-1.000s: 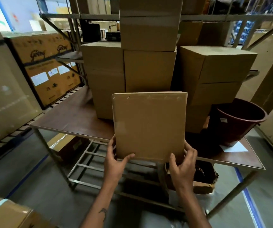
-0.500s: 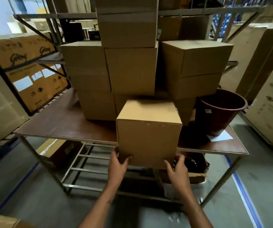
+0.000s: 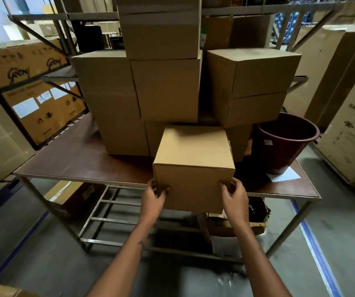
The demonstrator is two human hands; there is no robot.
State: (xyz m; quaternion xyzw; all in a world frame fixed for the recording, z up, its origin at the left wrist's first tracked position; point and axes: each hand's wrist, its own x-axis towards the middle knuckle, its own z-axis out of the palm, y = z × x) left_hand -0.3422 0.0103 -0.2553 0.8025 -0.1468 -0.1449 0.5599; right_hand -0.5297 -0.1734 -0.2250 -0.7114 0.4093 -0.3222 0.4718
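Observation:
A plain brown cardboard box [image 3: 193, 168] sits at the front edge of the brown table [image 3: 82, 163], its near face overhanging the edge. My left hand [image 3: 154, 196] grips its lower left corner, thumb on the near face. My right hand [image 3: 234, 195] grips the lower right corner, fingers curled on the near face. The box stands upright with its top face showing, right in front of the stack of cardboard boxes [image 3: 161, 88].
A dark red bucket [image 3: 285, 142] and a white paper [image 3: 284, 175] stand on the table's right end. Large printed cartons line the left shelf [image 3: 33, 93] and stand on the floor at the right [image 3: 352, 129]. An open carton [image 3: 255, 219] lies under the table.
The box came down from a tilted, raised position and now stands level at the table's front edge. Both hands stayed at its lower corners.

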